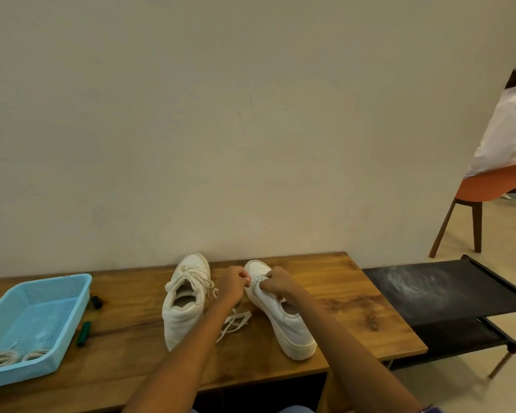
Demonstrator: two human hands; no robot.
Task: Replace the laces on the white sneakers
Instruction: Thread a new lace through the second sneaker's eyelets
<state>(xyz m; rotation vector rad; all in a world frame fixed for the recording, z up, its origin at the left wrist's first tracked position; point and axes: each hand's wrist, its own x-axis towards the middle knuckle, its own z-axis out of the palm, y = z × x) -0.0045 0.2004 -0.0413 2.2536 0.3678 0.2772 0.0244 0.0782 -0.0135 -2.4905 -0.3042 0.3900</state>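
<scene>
Both hands curled at toe end of right sneaker. Right hand grips over front eyelets, fingers bent onto upper. Left hand fist-like just beside it, seems to pinch lace end; lace itself too small to confirm. Right sneaker tilted, sole toward table edge. Loose lace trails on wooden table between shoes. Left sneaker upright, laced, near wall. Blue tray far left, coiled laces inside; dark markers beside tray.
</scene>
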